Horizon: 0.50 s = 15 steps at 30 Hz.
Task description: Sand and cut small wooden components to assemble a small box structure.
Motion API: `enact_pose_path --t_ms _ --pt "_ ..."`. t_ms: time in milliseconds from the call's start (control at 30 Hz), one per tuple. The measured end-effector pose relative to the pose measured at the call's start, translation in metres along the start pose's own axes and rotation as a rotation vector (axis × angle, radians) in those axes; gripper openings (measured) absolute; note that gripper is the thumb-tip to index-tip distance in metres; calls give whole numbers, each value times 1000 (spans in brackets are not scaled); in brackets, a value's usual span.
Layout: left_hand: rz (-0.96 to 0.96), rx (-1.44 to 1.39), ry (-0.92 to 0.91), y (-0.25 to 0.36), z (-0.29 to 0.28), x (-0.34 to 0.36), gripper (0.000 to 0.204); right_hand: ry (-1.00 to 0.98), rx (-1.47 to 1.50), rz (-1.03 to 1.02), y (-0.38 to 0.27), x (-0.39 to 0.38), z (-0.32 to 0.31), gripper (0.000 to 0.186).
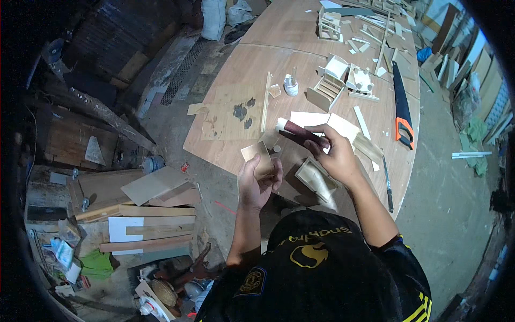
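My left hand (258,180) grips a small flat piece of pale wood (260,155), its fingers curled round the lower part. My right hand (335,153) is closed on a folded strip of dark red sandpaper (306,133), whose pale end points left. The sandpaper is held above the table and to the right of the wood piece, apart from it. Below my right hand stands a small open wooden box (310,174). Pale flat boards (342,126) lie just beyond that hand. A small round cylinder (277,149) shows beside my left fingers.
On the wooden table (230,78) are a white jar with brushes (291,86), small wooden assemblies (326,90), and a handsaw with an orange handle (403,118). A slim dark-handled tool (388,193) lies near the right edge. Boards (153,214) are piled at lower left.
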<state>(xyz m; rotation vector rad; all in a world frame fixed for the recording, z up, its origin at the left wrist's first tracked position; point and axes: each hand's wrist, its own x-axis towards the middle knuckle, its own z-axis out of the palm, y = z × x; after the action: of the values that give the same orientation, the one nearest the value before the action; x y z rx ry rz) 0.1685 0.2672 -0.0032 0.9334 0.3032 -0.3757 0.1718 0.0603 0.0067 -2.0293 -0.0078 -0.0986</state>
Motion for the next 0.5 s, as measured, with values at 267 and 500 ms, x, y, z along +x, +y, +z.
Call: enact_pose_path --t_ms 267,500 --pt "0 104 -5 -12 -7 0 40 -3 188 -114 -8 -5 4 33" --pt "-134 -113 -192 -9 -12 -3 56 20 269 -136 4 -9 6 31"
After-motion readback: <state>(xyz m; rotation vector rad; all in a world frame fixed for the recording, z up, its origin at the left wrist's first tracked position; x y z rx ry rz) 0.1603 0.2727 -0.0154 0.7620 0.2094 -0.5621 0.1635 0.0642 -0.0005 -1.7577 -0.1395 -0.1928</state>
